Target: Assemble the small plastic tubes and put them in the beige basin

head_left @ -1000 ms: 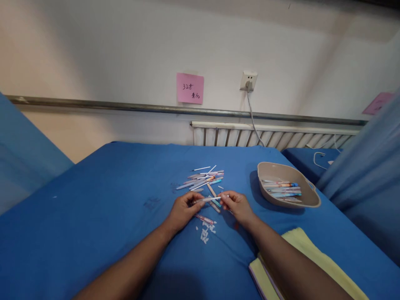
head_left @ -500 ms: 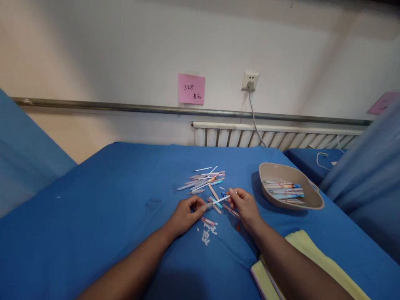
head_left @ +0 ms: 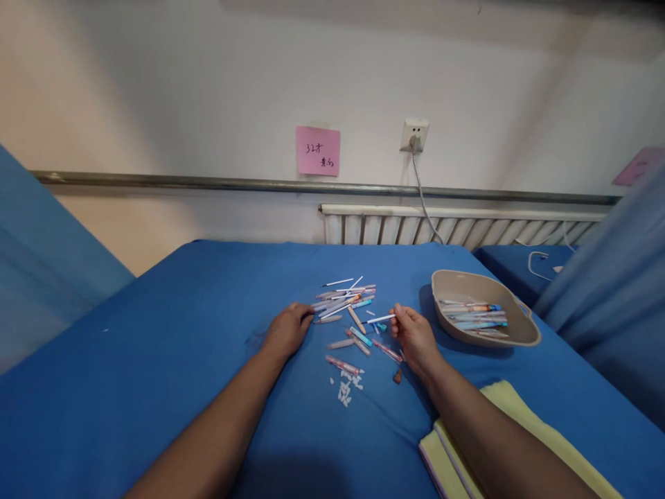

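Note:
My right hand (head_left: 415,339) pinches a white pen refill (head_left: 380,319) by one end, its dark tip pointing left over the bed. At the left end of a pile of pen parts, my left hand (head_left: 287,331) has its fingers closed on the end of a pale lavender pen (head_left: 323,305). White refills and pastel barrels lie crossed in that pile. Between the hands rest a grey barrel (head_left: 340,344), a turquoise pen piece (head_left: 360,337) and a pink pen (head_left: 343,364). Small white tips (head_left: 344,394) are heaped nearer me.
A beige basket (head_left: 485,278) holding several pens stands at the right. A folded yellow cloth (head_left: 524,416) lies under my right forearm. Blue sheeting (head_left: 156,360) covers the bed. Behind are a radiator (head_left: 395,229) and a wall socket (head_left: 414,135) with a cable.
My left hand has let go of the grey barrel, now lying on the sheet, and moved left and back to the pile. My right hand has drawn the refill away to the right.

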The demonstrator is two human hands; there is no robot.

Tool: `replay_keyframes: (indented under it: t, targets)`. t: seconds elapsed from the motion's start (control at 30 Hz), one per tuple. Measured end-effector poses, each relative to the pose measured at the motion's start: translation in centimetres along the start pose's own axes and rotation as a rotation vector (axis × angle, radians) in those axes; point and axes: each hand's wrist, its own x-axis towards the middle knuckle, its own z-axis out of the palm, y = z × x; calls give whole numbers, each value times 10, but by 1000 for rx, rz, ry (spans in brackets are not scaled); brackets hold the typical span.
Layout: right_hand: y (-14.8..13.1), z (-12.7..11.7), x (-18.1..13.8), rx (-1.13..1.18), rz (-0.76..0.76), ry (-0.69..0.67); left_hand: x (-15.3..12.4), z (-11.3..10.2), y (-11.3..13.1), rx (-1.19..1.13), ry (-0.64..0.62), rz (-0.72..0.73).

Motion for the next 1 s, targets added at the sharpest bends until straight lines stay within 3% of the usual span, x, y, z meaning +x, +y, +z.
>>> replay_keyframes:
  t: [0.57,1.0]
  targets:
    - [7,2,-2,-64,7,-84,4,5,12,206,-70,-38]
    - [9,0,-1,-104,-8,-93,3,1,15,137,-107,54]
